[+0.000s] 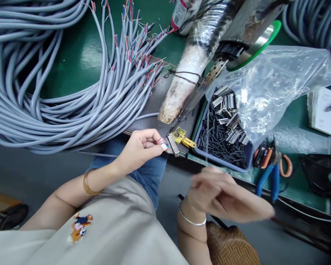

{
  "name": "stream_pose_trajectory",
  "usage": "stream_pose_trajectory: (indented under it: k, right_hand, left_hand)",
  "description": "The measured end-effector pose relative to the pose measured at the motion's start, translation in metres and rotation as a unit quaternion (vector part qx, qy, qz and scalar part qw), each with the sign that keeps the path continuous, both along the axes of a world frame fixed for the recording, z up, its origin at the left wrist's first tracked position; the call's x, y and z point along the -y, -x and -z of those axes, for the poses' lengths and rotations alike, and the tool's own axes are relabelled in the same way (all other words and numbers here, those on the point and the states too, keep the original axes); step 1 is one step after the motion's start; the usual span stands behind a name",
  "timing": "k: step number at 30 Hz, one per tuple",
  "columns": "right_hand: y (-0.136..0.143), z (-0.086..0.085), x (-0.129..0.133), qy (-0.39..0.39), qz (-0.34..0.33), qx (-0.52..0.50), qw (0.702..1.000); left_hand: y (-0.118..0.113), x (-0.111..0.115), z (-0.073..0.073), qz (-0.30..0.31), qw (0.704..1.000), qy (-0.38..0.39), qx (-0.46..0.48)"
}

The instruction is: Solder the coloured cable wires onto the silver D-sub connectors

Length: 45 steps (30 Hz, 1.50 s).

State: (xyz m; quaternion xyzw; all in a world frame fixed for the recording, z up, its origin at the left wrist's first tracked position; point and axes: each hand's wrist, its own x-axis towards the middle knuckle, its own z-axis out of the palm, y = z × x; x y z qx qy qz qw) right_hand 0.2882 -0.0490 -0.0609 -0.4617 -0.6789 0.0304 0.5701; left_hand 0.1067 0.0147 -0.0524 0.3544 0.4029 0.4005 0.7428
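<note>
My left hand (143, 149) pinches thin coloured wires (162, 141) between thumb and fingers, close to the table's front edge. Just beyond the fingertips, those wires meet a silver multi-pin connector (172, 144). A yellow clip-like piece (185, 140) lies right beside the connector. Above them, the tip of a soldering iron (182, 115) points down toward the connector. My right hand (223, 193) is smeared by motion in front of the table edge, apart from the connector; whether it holds anything does not show. Nearest to it is a blue tray (223, 161) of black tubing pieces (220, 143).
A big bundle of grey cables (79, 106) with stripped ends covers the left. Loose metal connectors (231, 125) lie in the tray, under a clear plastic bag (276, 81). Pliers (274, 173) and a green-rimmed spool (264, 42) are on the right. A wrapped tube (179, 88) slants over the middle.
</note>
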Motion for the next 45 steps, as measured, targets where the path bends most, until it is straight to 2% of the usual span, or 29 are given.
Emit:
stream_pose_trajectory:
  k: [3,5,7,9,10,13,16,19,22,25,27,29,31,32,34,37,39,43,45]
  right_hand:
    - [-0.005,-0.004,0.014,-0.035,-0.029,0.002,0.999]
    - [-0.001,-0.003,0.018,0.002,-0.053,0.051,0.997]
    - [0.008,0.001,0.018,0.030,-0.054,0.101,0.993]
    - [0.018,0.006,0.016,0.041,-0.036,0.123,0.991]
    - [0.023,0.008,0.015,0.036,-0.023,0.120,0.992]
    - [0.033,0.011,0.014,0.026,0.002,0.091,0.995]
    - [0.038,0.009,0.014,0.057,0.012,0.036,0.998]
    - [0.040,0.003,0.011,0.146,-0.011,-0.072,0.987]
    - [0.039,-0.005,0.004,0.244,-0.089,-0.163,0.952]
    - [0.037,-0.014,0.000,0.312,-0.146,-0.161,0.925]
    - [0.035,-0.017,0.001,0.320,-0.109,-0.117,0.934]
    - [0.033,-0.019,0.005,0.268,-0.015,-0.054,0.962]
    - [0.031,-0.019,0.010,0.171,0.080,0.011,0.982]
    - [0.030,-0.019,0.011,0.123,0.104,0.042,0.986]
    - [0.028,-0.020,0.013,0.077,0.090,0.108,0.987]
    - [0.026,-0.018,0.013,0.084,0.020,0.212,0.973]
    - [0.024,-0.014,0.012,0.086,0.010,0.237,0.968]
    - [0.020,-0.003,0.012,0.068,0.029,0.201,0.977]
    - [0.019,0.001,0.013,0.046,0.052,0.130,0.989]
  left_hand:
    - [0.012,0.002,-0.004,0.098,0.988,0.090,0.072]
    - [0.019,0.004,-0.006,0.152,0.974,0.127,0.105]
    - [0.024,0.008,-0.007,0.192,0.964,0.139,0.122]
    - [0.027,0.013,-0.006,0.206,0.963,0.124,0.118]
    - [0.028,0.017,-0.005,0.190,0.970,0.106,0.107]
    - [0.028,0.026,-0.003,0.085,0.994,0.026,0.067]
    - [0.027,0.035,-0.002,0.022,0.997,-0.044,0.061]
    - [0.028,0.041,-0.003,0.003,0.992,-0.112,0.062]
    - [0.031,0.041,-0.003,0.025,0.973,-0.228,0.016]
    - [0.032,0.039,-0.001,0.053,0.927,-0.365,-0.070]
    - [0.031,0.038,0.002,0.054,0.914,-0.385,-0.113]
    - [0.028,0.037,0.004,0.050,0.937,-0.324,-0.124]
    - [0.024,0.036,0.006,0.052,0.968,-0.222,-0.108]
    - [0.023,0.036,0.006,0.055,0.979,-0.175,-0.094]
    - [0.021,0.034,0.005,0.066,0.989,-0.115,-0.068]
    - [0.020,0.031,0.003,0.074,0.992,-0.089,-0.042]
    - [0.020,0.029,0.003,0.067,0.994,-0.080,-0.031]
    - [0.020,0.025,0.010,0.052,0.998,-0.044,0.014]
    - [0.020,0.023,0.013,0.055,0.997,-0.013,0.060]
